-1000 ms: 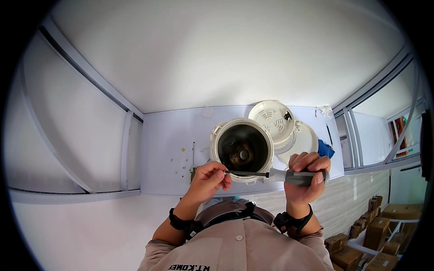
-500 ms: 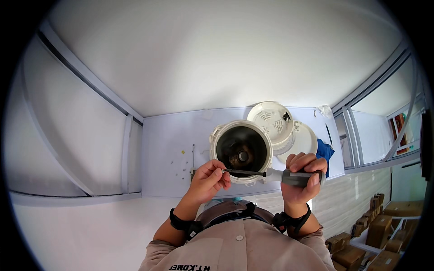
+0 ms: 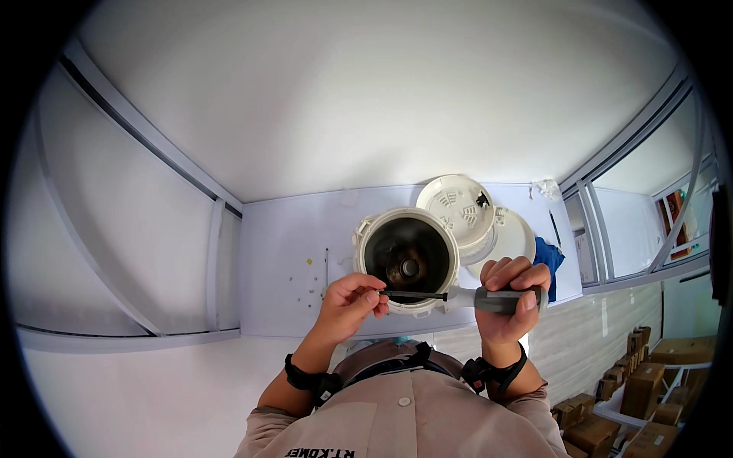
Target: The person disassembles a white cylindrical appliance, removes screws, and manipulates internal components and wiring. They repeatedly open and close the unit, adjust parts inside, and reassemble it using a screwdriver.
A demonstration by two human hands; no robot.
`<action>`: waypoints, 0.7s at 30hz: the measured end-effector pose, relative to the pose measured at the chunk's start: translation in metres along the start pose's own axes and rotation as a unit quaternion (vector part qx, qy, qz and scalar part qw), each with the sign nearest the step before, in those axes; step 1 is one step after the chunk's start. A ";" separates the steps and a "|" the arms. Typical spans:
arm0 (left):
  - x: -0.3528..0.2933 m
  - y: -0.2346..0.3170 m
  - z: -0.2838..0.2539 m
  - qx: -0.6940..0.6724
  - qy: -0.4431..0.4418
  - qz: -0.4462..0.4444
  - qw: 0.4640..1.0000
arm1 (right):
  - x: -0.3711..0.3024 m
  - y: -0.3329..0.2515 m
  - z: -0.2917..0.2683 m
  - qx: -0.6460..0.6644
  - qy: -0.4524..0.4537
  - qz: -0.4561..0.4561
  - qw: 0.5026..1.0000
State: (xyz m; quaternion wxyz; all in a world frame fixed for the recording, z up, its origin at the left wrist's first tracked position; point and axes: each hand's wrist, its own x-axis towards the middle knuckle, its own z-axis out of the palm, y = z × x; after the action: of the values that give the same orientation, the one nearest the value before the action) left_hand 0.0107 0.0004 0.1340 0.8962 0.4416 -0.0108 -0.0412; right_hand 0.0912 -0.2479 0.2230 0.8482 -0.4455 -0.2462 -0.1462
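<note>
My right hand [image 3: 510,299] is wrapped round the grey handle of a screwdriver [image 3: 416,295], held level with its dark shaft pointing left. At the shaft's end, the fingers of my left hand [image 3: 353,304] are pinched together on the tip. Whether a small screw sits between those fingers I cannot tell. Both hands are above the near rim of a round cream-coloured housing [image 3: 357,238]. Its dark, deep bowl is open at the top, with a round metal piece [image 3: 410,268] at the bottom.
Behind the housing to the right lie a round vented cream cover [image 3: 456,200] and another round cream part [image 3: 518,238]. A blue cloth [image 3: 548,263] rests at the table's right end. Small loose pieces [image 3: 311,279] and a thin rod [image 3: 327,263] lie left on the white table [image 3: 275,229]. Cardboard boxes [image 3: 641,388] stand lower right.
My left fingers have shifted slightly and now cover more of the screwdriver's tip, where a shiny bit showed before. My right hand has hardly moved.
</note>
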 end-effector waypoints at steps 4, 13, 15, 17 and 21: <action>0.000 0.000 -0.002 0.053 0.003 0.038 0.998 | 0.006 0.000 -0.001 -0.034 0.004 0.046 0.998; 0.013 0.008 0.005 0.087 0.098 0.117 0.984 | 0.013 -0.004 0.001 -0.149 0.023 0.083 0.985; 0.017 0.009 0.007 0.103 0.116 0.118 0.981 | 0.014 -0.003 -0.003 -0.218 -0.011 0.037 0.975; 0.018 0.008 0.009 0.205 0.124 0.151 0.959 | 0.015 -0.005 -0.008 -0.248 -0.039 0.037 0.967; 0.011 0.000 0.007 0.413 0.077 0.225 0.879 | 0.019 -0.031 0.006 -0.183 -0.059 0.165 0.967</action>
State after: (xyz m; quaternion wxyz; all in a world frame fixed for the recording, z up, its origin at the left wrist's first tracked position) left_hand 0.0210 -0.0056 0.1382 0.6156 0.7590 -0.0569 0.2042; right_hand 0.0912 -0.2613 0.2576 0.7483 -0.6359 -0.1881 -0.0198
